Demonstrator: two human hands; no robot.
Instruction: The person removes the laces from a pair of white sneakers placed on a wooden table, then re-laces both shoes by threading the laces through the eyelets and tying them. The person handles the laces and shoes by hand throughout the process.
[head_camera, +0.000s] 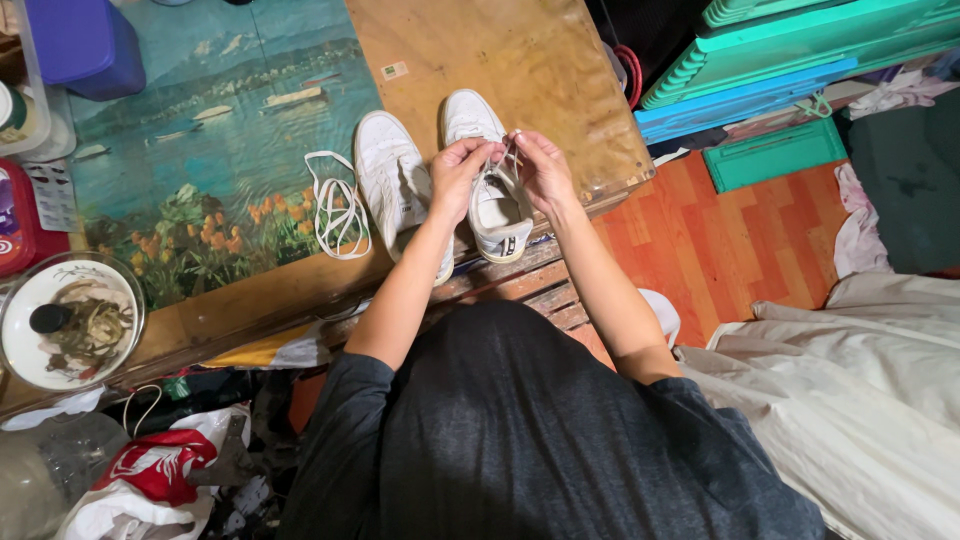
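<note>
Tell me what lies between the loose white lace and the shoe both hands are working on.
The other white shoe lies between the loose lace and the shoe being laced, seen in the head view.

A low wooden table (520, 60) sits in a cluttered room, much of its top covered by a painted lakeside scene (210, 150) of boats and orange flowers. To its right, orange wood-plank flooring (730, 240) runs under stacked teal and blue plastic crates (800, 50) and a spread of pale cream fabric (860, 390). At the table's left edge stand a purple plastic box (85, 45) and a glass bowl (68, 318), while crumpled bags in red and white (150, 475) pile up below in dim, warm indoor light.
</note>
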